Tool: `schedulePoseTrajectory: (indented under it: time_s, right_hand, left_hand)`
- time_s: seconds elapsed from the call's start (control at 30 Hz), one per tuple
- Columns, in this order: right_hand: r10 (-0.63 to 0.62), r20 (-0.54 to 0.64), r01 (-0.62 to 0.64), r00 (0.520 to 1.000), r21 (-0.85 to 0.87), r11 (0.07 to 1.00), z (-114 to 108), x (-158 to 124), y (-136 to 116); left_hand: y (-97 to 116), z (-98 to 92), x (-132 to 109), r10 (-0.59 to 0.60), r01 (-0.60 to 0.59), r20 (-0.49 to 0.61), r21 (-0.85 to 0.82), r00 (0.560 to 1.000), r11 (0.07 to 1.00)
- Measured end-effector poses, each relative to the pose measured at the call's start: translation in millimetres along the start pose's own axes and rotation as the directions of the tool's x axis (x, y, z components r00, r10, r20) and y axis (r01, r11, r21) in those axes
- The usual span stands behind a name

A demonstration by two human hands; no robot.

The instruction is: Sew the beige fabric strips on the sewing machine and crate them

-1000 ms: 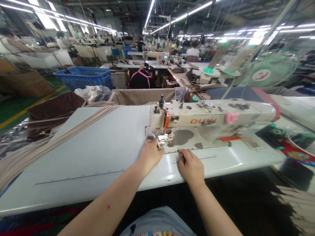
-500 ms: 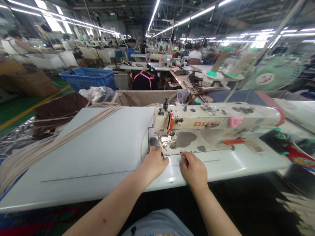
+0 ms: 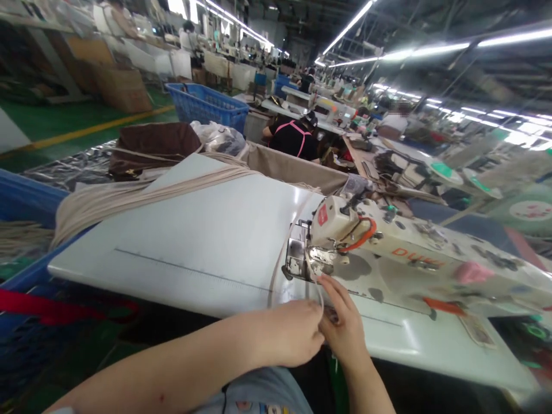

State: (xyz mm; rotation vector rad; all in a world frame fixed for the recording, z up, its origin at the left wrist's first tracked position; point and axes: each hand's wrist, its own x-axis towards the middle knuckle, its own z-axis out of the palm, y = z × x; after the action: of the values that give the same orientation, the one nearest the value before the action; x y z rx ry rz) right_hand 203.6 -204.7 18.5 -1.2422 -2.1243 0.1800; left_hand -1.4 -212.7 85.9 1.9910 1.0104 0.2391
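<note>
My left hand (image 3: 284, 334) is curled closed at the front edge of the white table (image 3: 194, 241). A thin beige strap (image 3: 276, 270) loops down from the sewing machine (image 3: 388, 253) and runs into this hand. My right hand (image 3: 345, 325) touches the left one, and its fingers pinch the same strap just in front of the machine's presser foot (image 3: 317, 261). A thick bundle of beige straps (image 3: 129, 192) lies across the table's left side and hangs over its edge.
A blue crate (image 3: 207, 103) and a brown fabric bin (image 3: 150, 144) stand beyond the table on the left. A person in black with pink straps (image 3: 293, 138) sits at the station ahead. Thread cones (image 3: 444, 169) and a green fan (image 3: 526, 210) are on the right.
The view has swung left and tilted. Both hands have drawn back from the needle plate to the table's front edge and come together, pulling a loop of strap with them.
</note>
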Motion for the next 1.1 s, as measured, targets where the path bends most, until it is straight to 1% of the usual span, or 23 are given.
schedulePoseTrajectory:
  time_s: [0.03,0.07,0.1,0.13,0.17,0.2,0.23,0.27,0.3,0.33,0.37,0.4,0.43,0.5,0.6,0.73,0.83,0.9,1.0,1.1]
  right_hand:
    - [-0.012,0.016,0.012,1.000,0.018,1.000,2,3,-3]
    - [-0.015,0.027,0.015,1.000,0.026,1.000,4,6,-6]
    - [-0.016,0.036,0.015,0.999,0.026,1.000,7,8,-7]
    - [-0.022,0.044,0.021,0.999,0.018,1.000,9,9,-8]
    - [-0.033,0.050,0.033,0.998,0.002,0.999,12,9,-8]
    - [-0.048,0.057,0.049,0.997,-0.025,0.998,14,9,-8]
    - [-0.067,0.061,0.070,0.996,-0.061,0.996,16,7,-9]
    - [-0.089,0.062,0.095,0.994,-0.104,0.990,18,6,-9]
    - [-0.112,0.060,0.119,0.992,-0.148,0.982,20,4,-10]
    - [-0.131,0.057,0.140,0.990,-0.187,0.972,21,3,-11]
    - [-0.146,0.050,0.153,0.988,-0.219,0.964,22,2,-13]
    - [-0.155,0.039,0.160,0.987,-0.242,0.957,22,1,-14]
    - [-0.159,0.031,0.161,0.987,-0.256,0.953,23,1,-16]
    - [-0.155,0.032,0.158,0.987,-0.265,0.951,23,2,-18]
    - [-0.150,0.058,0.159,0.987,-0.256,0.953,22,3,-18]
    - [-0.140,0.072,0.154,0.988,-0.272,0.950,22,3,-16]
    - [-0.131,0.089,0.151,0.987,-0.293,0.944,23,2,-14]
    - [-0.125,0.103,0.151,0.987,-0.296,0.943,23,2,-13]
    - [-0.117,0.097,0.141,0.988,-0.295,0.945,22,2,-13]
    - [-0.125,0.079,0.143,0.989,-0.293,0.945,22,1,-14]
  left_hand:
    - [1,-5.2,-4,0.083,-0.084,0.069,-0.001,0.994,0.996]
    - [0,-11.2,-7,0.175,-0.173,0.160,-0.026,0.972,0.985]
    - [-3,-17.7,-9,0.263,-0.253,0.247,-0.073,0.933,0.965]
    - [-9,-24.4,-9,0.334,-0.308,0.320,-0.129,0.887,0.943]
    - [-17,-31.1,-6,0.370,-0.327,0.371,-0.175,0.852,0.929]
    - [-27,-37.9,-2,0.367,-0.312,0.392,-0.197,0.844,0.929]
    - [-37,-44.7,4,0.322,-0.270,0.385,-0.184,0.865,0.945]
    - [-48,-51.6,11,0.245,-0.210,0.333,-0.139,0.911,0.968]
    - [-59,-58.7,21,0.161,-0.146,0.235,-0.080,0.959,0.986]
    - [-69,-66.0,32,0.077,-0.076,0.101,-0.019,0.992,0.997]
    - [-77,-73.5,44,0.014,-0.012,-0.064,0.031,0.998,0.999]
    - [-84,-81.0,56,-0.014,0.024,-0.172,0.054,0.985,0.998]
    - [-90,-88.1,69,-0.029,0.046,-0.239,0.065,0.970,0.997]
    - [-99,-100.1,93,-0.036,0.064,-0.323,0.076,0.946,0.995]
    - [-107,-108.9,123,-0.024,0.061,-0.399,0.078,0.916,0.995]
    - [-113,-104.9,149,-0.011,0.038,-0.447,0.052,0.894,0.998]
    - [-117,-100.4,163,-0.009,0.012,-0.472,0.003,0.882,1.000]
    - [-120,-100.8,170,-0.023,-0.001,-0.495,-0.049,0.868,0.999]
    - [-124,-106.3,181,-0.062,-0.028,-0.524,-0.162,0.850,0.986]
    - [-126,-113.5,186,-0.101,-0.080,-0.528,-0.308,0.843,0.948]
